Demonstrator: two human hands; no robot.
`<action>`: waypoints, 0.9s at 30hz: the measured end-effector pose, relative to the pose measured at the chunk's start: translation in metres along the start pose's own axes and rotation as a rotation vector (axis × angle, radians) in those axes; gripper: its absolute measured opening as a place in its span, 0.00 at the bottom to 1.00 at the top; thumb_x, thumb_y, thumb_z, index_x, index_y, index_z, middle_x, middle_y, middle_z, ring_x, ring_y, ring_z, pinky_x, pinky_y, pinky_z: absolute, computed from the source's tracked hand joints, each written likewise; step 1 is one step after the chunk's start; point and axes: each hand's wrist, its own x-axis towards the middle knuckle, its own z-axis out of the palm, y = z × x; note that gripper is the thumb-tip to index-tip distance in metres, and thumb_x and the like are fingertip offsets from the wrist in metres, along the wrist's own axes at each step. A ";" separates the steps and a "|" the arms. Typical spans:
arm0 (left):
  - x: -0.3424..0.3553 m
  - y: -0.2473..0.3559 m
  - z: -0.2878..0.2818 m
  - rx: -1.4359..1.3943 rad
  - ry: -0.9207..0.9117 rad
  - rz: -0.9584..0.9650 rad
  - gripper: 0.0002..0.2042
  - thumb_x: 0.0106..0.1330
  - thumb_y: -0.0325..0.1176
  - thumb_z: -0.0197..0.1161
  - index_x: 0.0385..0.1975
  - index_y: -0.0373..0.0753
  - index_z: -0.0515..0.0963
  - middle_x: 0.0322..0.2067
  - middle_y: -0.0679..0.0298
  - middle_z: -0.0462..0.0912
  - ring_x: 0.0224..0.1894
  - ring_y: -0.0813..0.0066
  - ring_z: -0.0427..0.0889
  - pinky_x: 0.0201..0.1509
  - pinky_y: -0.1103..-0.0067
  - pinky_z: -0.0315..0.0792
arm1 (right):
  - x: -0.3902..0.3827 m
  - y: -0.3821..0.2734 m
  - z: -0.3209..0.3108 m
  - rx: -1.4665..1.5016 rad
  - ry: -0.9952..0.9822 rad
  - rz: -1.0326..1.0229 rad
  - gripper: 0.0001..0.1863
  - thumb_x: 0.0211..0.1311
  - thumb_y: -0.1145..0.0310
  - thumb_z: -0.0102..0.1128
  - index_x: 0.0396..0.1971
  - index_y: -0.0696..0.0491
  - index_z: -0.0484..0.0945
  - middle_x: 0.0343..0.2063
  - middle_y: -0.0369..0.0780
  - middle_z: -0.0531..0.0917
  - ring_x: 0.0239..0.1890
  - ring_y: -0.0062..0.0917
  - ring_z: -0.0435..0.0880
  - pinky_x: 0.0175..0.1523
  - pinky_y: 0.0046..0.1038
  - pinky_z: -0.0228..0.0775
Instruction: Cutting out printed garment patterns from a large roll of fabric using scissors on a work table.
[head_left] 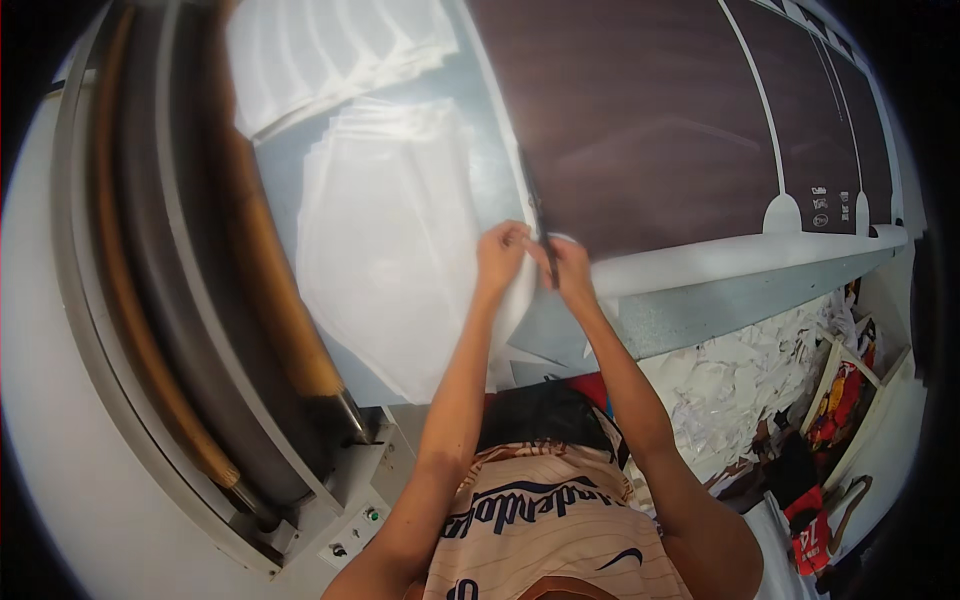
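Note:
My left hand [500,258] pinches the curled white edge of a large printed sheet [640,120], dark brown with white shapes, on the grey table [710,285]. Just to its right my right hand [568,268] is closed on black scissors [550,258], whose blades lie at that white edge, partly hidden. Left of both hands a pile of cut white sheets [380,250] lies on the table, with another white stack [330,50] farther back.
A roller machine [170,250] with a control panel [355,535] runs along the left. Below the table at right are heaped white scraps [740,380] and a bin of colourful pieces [840,400]. A person in red [810,530] is at the lower right.

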 end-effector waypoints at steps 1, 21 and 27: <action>-0.001 0.000 0.000 0.001 0.002 0.006 0.07 0.69 0.27 0.61 0.37 0.30 0.82 0.27 0.72 0.80 0.29 0.86 0.72 0.34 0.84 0.67 | 0.002 -0.005 0.001 -0.046 -0.001 -0.016 0.21 0.64 0.53 0.69 0.20 0.52 0.75 0.12 0.30 0.73 0.12 0.14 0.69 0.18 0.21 0.53; 0.016 0.007 -0.016 0.040 -0.118 0.005 0.07 0.71 0.25 0.58 0.36 0.29 0.82 0.26 0.69 0.81 0.30 0.85 0.74 0.35 0.83 0.69 | 0.044 -0.033 0.007 0.067 -0.010 -0.015 0.25 0.57 0.50 0.76 0.17 0.53 0.75 0.11 0.32 0.73 0.10 0.13 0.69 0.14 0.20 0.58; 0.018 -0.007 -0.012 0.070 -0.113 0.039 0.07 0.71 0.26 0.60 0.35 0.30 0.82 0.26 0.71 0.80 0.29 0.86 0.73 0.34 0.84 0.68 | 0.072 -0.051 0.013 -0.006 0.017 -0.028 0.25 0.58 0.52 0.75 0.14 0.51 0.72 0.10 0.31 0.71 0.10 0.13 0.67 0.15 0.22 0.55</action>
